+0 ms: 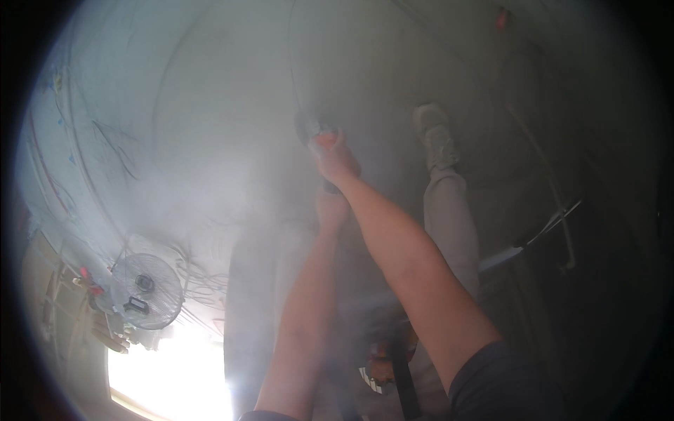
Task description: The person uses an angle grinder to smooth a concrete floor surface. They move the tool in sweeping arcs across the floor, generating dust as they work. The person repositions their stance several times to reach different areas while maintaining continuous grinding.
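Two bare hands meet one hand tool in grey haze. We find the tool (307,128) at upper centre, its dark, rounded head just to the left of the right hand (337,156). The fingers of that hand are curled round the tool's body with little gap that we can discern, though haze softens their outlines. The left hand (332,205) lies just below, at the tool's dark lower end; its fingers are hidden, and we cannot tell how far they are bent or whether they grip. Right of the tool, well apart from it, we note a pale shoe (437,137) beneath a light trouser leg (451,210). At lower left stands a round caged fan (158,281), with loose cables (203,284) beside it.
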### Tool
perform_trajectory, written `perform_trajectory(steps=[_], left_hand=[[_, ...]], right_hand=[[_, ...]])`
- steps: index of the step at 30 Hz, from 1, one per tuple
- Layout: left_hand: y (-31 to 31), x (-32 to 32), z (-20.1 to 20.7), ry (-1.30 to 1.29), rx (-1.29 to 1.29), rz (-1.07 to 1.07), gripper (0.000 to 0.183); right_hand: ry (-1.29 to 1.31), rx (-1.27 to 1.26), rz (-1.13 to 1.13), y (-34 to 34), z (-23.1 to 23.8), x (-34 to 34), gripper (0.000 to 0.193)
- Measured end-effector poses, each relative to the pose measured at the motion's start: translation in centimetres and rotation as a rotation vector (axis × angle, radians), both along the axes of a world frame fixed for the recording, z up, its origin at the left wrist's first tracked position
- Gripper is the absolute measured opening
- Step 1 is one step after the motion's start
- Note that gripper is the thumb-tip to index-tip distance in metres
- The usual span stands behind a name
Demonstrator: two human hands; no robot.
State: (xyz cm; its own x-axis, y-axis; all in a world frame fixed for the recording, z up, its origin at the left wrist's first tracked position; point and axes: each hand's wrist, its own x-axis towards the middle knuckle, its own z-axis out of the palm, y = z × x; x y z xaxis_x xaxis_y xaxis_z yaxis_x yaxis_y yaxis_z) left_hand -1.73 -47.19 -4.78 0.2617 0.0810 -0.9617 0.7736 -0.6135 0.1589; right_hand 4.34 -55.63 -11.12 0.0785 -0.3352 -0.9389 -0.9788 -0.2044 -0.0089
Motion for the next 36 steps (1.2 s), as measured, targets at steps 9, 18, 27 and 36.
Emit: perform_trajectory(steps=[9, 18, 27, 36], left_hand=[[0.4, -5.7, -0.5, 0.07, -0.02, -0.109, 0.047], [1.4, -2.1, -3.2, 0.128, -0.061, -0.163, 0.064], [0.1, 1.4, -2.0, -0.194, -0.07, -0.196, 0.062], [0.2, 6.0, -2.5, -0.078, 0.036, -0.264, 0.055]], right_hand=[[-0.175, 0.059, 0.034, 1.1, -4.6, -9.2, 0.093], [-0.236, 0.077, 0.031, 0.8, -5.1, -4.8, 0.096], [-0.168, 0.003, -0.062, -0.5, -1.2, 1.6, 0.105], [-0.429, -0.024, -0.18, 2.0, -8.6, 0.7, 0.095]])
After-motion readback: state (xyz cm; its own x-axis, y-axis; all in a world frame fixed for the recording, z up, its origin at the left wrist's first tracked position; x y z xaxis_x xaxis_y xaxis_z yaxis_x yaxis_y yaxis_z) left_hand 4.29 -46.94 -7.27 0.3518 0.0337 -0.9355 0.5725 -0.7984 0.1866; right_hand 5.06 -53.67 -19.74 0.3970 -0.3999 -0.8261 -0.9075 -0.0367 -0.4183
